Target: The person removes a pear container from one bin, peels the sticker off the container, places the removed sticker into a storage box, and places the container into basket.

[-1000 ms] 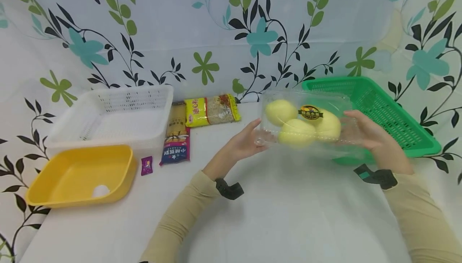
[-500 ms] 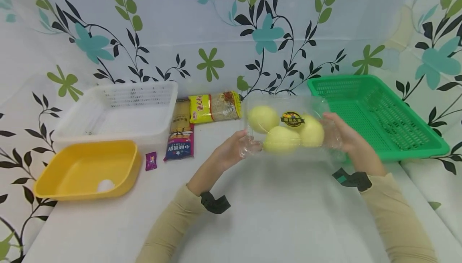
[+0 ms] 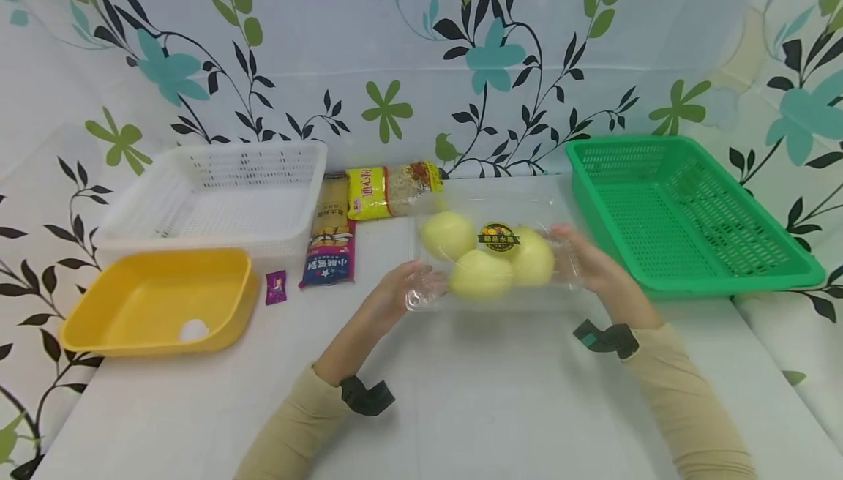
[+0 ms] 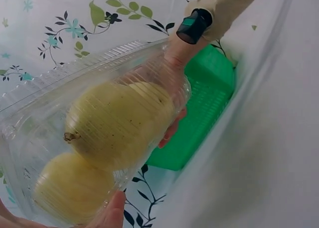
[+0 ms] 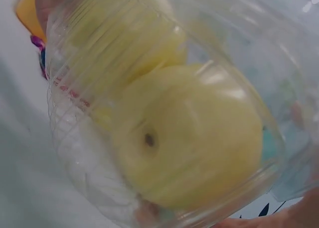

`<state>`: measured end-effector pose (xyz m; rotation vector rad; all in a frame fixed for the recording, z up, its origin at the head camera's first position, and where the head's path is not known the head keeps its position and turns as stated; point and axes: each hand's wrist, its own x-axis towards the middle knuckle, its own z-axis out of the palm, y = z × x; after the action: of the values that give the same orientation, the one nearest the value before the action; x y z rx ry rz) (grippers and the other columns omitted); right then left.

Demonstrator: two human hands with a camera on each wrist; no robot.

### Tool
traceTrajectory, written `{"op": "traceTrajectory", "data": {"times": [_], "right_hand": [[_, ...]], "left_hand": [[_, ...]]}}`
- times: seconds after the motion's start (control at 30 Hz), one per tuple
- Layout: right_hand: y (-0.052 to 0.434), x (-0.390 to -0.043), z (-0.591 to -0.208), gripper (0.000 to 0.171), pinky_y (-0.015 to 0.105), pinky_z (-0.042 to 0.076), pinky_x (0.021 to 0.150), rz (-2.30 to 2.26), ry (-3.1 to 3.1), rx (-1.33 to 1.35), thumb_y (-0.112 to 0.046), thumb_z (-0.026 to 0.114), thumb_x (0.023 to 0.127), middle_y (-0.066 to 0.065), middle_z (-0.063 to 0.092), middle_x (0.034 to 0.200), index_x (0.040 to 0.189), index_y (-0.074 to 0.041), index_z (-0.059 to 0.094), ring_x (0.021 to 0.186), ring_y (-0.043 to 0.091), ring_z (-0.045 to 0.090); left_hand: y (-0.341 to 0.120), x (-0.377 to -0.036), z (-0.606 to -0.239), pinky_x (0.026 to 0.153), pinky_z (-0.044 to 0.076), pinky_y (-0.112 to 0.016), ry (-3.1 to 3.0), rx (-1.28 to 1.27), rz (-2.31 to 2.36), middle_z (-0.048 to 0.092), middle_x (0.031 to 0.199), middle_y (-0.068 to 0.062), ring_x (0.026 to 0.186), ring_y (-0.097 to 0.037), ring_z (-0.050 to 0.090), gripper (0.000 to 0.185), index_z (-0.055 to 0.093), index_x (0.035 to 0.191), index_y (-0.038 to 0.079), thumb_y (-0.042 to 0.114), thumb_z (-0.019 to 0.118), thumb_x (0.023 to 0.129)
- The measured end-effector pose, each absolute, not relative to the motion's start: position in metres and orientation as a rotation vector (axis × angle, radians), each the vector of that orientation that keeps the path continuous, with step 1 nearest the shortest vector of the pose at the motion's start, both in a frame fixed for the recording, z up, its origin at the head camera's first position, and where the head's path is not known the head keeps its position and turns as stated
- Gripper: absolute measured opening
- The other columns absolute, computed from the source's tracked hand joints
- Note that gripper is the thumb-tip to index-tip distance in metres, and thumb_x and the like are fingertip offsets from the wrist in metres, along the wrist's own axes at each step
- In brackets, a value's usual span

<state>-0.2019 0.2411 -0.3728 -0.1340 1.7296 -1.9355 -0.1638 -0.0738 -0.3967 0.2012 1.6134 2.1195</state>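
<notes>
A clear plastic fruit box (image 3: 424, 300) is held between both hands above the white table, its top tilted toward me. Inside lie three pale yellow fruits that look like pears (image 3: 481, 274), and a dark round label (image 3: 498, 237) marks the lid. My left hand (image 3: 388, 293) grips the box's left end, thumb and fingers showing through the plastic. At the opposite end my right hand (image 3: 596, 268) holds on, its fingers partly behind the wall. Fruit (image 5: 187, 138) and clear plastic fill the right wrist view; the left wrist view shows the right hand (image 4: 174, 83) across the box.
To the right stands a green basket (image 3: 718, 286). On the left are a white basket (image 3: 204, 249) and a yellow tray (image 3: 151, 345) with a small white round thing (image 3: 194, 330). A yellow food packet (image 3: 395, 191), a long packet (image 3: 331, 235) and a purple sachet (image 3: 276, 287) lie between.
Both hands have carried the fruit box leftward and nearer to me, away from in front of the green basket. That basket now shows fully. The head view has shifted slightly.
</notes>
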Motion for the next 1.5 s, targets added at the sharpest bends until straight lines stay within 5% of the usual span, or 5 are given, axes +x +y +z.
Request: {"op": "traceTrajectory", "data": {"times": [0.23,0.87,1.13,1.33,1.5], "right_hand": [[0.221,-0.206,-0.385,0.08,0.045,0.034,0.092,-1.905,1.79,-0.105,-0.052,0.036,0.089,0.035,0.008,0.138,0.138,0.005,0.007,0.121,0.048,0.022],[0.192,-0.205,-0.411,0.075,0.052,0.028,0.094,-1.84,1.781,-0.023,-0.048,0.03,0.092,0.037,0.007,0.137,0.14,0.003,0.004,0.121,0.051,0.018],[0.19,-0.206,-0.419,0.073,0.051,0.028,0.094,-1.848,1.773,-0.01,-0.047,0.03,0.092,0.035,0.005,0.138,0.14,0.002,0.005,0.122,0.05,0.018],[0.192,-0.206,-0.426,0.073,0.056,0.007,0.099,-1.877,1.797,0.004,-0.044,0.033,0.093,0.028,-0.006,0.142,0.139,0.007,0.008,0.127,0.045,0.0],[0.191,-0.207,-0.431,0.069,0.057,0.003,0.099,-1.944,1.79,0.031,-0.038,0.038,0.094,0.023,-0.009,0.144,0.138,0.008,0.013,0.128,0.041,-0.007]], "left_hand": [[-0.09,-0.163,-0.407,0.095,0.029,-0.04,1.681,0.166,2.111,0.036,0.129,-0.031,0.112,-0.031,0.044,0.064,0.028,0.131,-0.011,0.036,0.033,0.088],[-0.122,-0.154,-0.42,0.099,0.027,-0.036,1.363,0.036,2.143,0.016,0.138,-0.032,0.116,-0.03,0.04,0.078,0.004,0.137,-0.01,0.04,0.039,0.09],[-0.126,-0.154,-0.428,0.096,0.031,-0.037,1.4,0.047,2.12,0.035,0.128,-0.028,0.101,-0.019,0.052,0.074,0.011,0.134,-0.013,0.039,0.039,0.091],[-0.127,-0.159,-0.433,0.091,0.036,-0.034,1.34,0.062,2.121,0.049,0.112,-0.013,0.097,-0.019,0.053,0.066,0.019,0.129,-0.013,0.038,0.039,0.092],[-0.132,-0.163,-0.436,0.088,0.038,-0.032,1.454,0.061,2.07,0.05,0.108,-0.012,0.096,-0.018,0.052,0.061,0.032,0.123,-0.01,0.041,0.041,0.091]]}}
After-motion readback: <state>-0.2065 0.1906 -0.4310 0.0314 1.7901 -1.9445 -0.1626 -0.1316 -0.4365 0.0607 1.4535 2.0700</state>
